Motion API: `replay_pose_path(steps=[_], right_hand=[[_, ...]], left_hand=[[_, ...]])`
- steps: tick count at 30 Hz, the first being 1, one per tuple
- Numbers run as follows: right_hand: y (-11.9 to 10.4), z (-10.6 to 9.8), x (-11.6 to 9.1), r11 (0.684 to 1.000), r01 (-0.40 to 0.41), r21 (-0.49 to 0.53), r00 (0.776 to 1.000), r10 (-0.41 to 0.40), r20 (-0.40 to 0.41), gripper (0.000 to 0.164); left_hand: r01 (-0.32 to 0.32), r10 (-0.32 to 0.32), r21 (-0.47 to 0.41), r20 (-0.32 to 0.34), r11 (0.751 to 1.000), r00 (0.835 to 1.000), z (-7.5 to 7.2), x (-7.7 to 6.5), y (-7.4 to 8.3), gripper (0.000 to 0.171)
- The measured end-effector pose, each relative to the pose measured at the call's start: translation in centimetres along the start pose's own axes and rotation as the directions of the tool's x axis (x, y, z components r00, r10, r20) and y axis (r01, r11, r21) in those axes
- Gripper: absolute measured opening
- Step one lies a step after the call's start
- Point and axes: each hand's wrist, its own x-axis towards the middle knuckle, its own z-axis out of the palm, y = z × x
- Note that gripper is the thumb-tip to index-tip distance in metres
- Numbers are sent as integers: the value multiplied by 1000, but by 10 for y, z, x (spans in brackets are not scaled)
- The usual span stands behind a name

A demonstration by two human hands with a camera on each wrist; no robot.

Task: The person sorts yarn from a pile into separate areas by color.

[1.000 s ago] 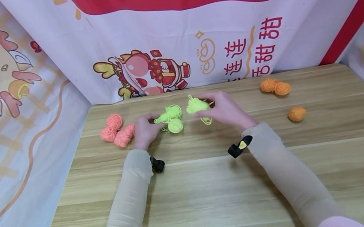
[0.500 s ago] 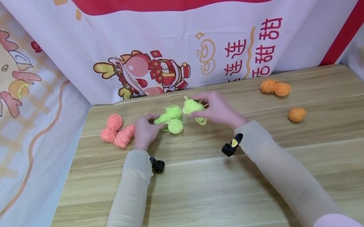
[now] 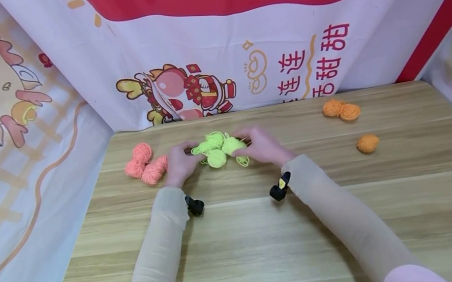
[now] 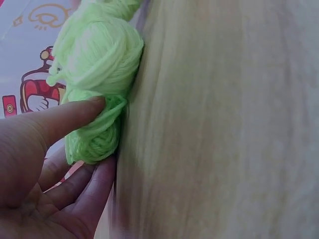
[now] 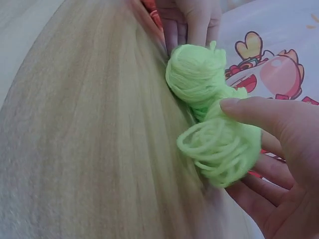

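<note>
Several yellow-green yarn balls (image 3: 217, 158) sit bunched together toward the back of the wooden table. My left hand (image 3: 180, 163) grips the leftmost of them, its thumb (image 4: 75, 117) across the near side and the fingers behind. From the right, my right hand (image 3: 262, 146) holds another green yarn ball (image 5: 222, 149) between thumb and fingers, right against the bunch. Loose loops of yarn hang from that ball at its near side. In the left wrist view a rounder green ball (image 4: 102, 52) stands beyond my left thumb.
Pink yarn balls (image 3: 155, 171) lie just left of my left hand, close to it. At the right are a pair of orange yarn balls (image 3: 350, 111) and a single orange ball (image 3: 368, 142). A printed cloth (image 3: 261, 30) hangs along the table's back edge.
My right hand has moved left and slightly down with its green yarn ball, closing the gap to the other green balls. My left hand has stayed in place.
</note>
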Motion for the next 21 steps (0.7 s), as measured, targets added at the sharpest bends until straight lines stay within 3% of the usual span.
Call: replay_pose_path(steps=[11, 21], right_hand=[[-1, -2, -3, 1000, -12, -8, 1000, 12, 16, 58], [-1, -10, -11, 997, -21, 75, 1000, 20, 15, 59]], left_hand=[[6, -5, -18, 68, 1000, 998, -7, -5, 8, 52], [-27, 38, -92, 120, 995, 992, -18, -12, 15, 62]])
